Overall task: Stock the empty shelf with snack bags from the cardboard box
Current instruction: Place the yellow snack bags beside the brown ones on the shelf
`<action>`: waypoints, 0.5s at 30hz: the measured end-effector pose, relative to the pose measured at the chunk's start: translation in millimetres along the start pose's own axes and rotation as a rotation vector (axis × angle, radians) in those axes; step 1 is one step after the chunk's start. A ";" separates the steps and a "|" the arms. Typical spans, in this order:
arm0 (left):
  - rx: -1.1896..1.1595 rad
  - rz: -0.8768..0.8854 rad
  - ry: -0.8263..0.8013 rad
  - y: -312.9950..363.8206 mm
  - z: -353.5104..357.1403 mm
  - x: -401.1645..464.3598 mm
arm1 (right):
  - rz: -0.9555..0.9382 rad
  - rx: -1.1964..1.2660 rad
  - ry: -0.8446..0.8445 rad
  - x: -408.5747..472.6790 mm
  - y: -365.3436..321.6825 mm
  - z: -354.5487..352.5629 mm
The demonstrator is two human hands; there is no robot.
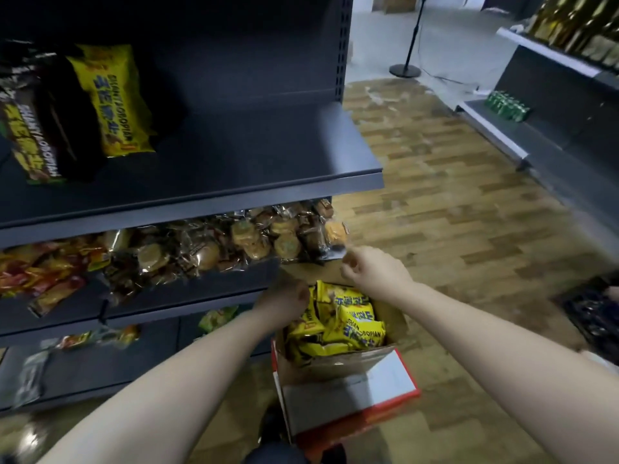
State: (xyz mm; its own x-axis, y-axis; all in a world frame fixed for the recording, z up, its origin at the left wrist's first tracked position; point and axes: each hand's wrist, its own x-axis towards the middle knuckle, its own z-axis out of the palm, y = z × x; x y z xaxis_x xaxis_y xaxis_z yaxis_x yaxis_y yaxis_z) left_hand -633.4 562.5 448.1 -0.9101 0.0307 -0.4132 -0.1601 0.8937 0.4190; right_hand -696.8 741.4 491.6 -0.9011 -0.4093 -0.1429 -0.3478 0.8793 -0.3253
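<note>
An open cardboard box [338, 366] with red-edged flaps stands on the floor below me, filled with several yellow snack bags [348, 324]. My left hand [281, 296] reaches down at the box's left edge, touching the yellow bags; its fingers are hidden and blurred. My right hand [371, 267] hovers above the box's far side with loosely curled fingers, nothing visibly in it. On the dark top shelf [254, 155], a yellow snack bag [114, 98] and a dark brown one [43, 128] stand at the far left.
The shelf below holds clear bags of pastries [234, 242] and red-orange packets [40, 272]; lower shelves carry a few packets. Across the wooden floor, a second rack has bottles [569, 25] and green cans [507, 105]. A round stand base [404, 70] sits beyond.
</note>
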 end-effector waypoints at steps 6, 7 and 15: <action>0.056 -0.067 -0.136 -1.2 30.6 17.3 | 0.083 -0.041 -0.289 -4.4 34.4 67.1; 0.046 -0.062 -0.156 -4.6 36.3 23.3 | 0.108 -0.040 -0.336 -3.4 39.0 77.3; 0.062 -0.130 -0.207 -26.7 77.8 59.3 | 0.253 -0.025 -0.525 10.9 60.2 138.6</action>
State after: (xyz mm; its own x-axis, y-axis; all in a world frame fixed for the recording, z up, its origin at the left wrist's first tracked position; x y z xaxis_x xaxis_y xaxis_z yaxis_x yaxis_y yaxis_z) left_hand -653.3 575.3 349.5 -0.7847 -0.0011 -0.6199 -0.2412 0.9217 0.3037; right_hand -691.7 756.1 340.9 -0.7099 -0.2460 -0.6599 -0.1501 0.9683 -0.1994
